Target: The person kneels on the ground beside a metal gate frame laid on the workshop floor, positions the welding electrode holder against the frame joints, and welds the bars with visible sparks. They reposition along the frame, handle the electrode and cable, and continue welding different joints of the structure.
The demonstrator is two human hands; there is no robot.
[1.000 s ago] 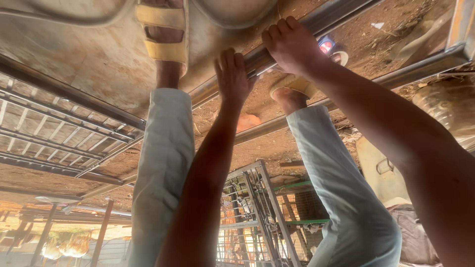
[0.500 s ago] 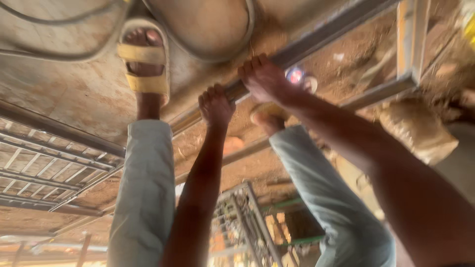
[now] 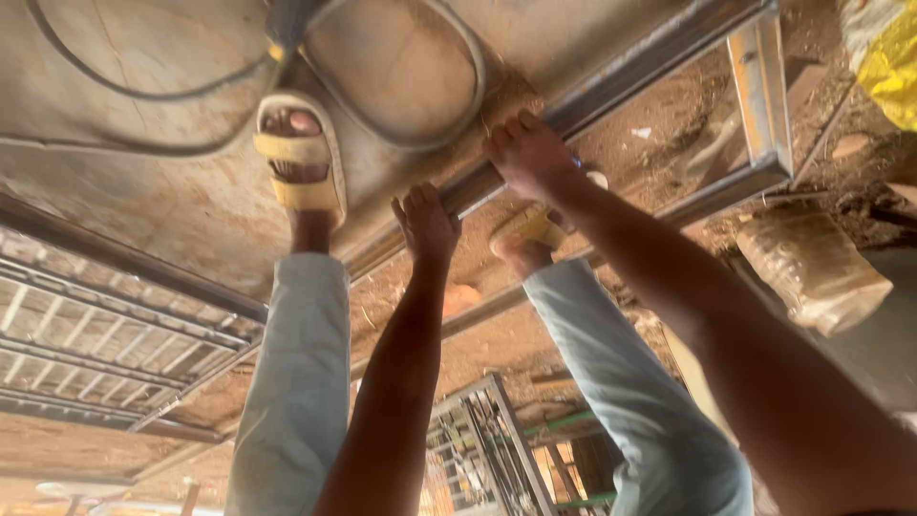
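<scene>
The view has swung since before. A long steel bar [image 3: 621, 81] lies on the dirt floor [image 3: 669, 153]. Right hand [image 3: 528, 153] keeps its grip closed on the bar; left hand [image 3: 426, 223] rests flat, open, beside it.

The long bar [image 3: 611, 81] looks like bare metal, dull grey with a faint sheen, lying on rough, dusty brown earth floor [image 3: 688, 143]. The sandal [image 3: 298, 162] appears matt yellow rubber or plastic; the trousers [image 3: 291, 382] are pale, soft cloth.
</scene>
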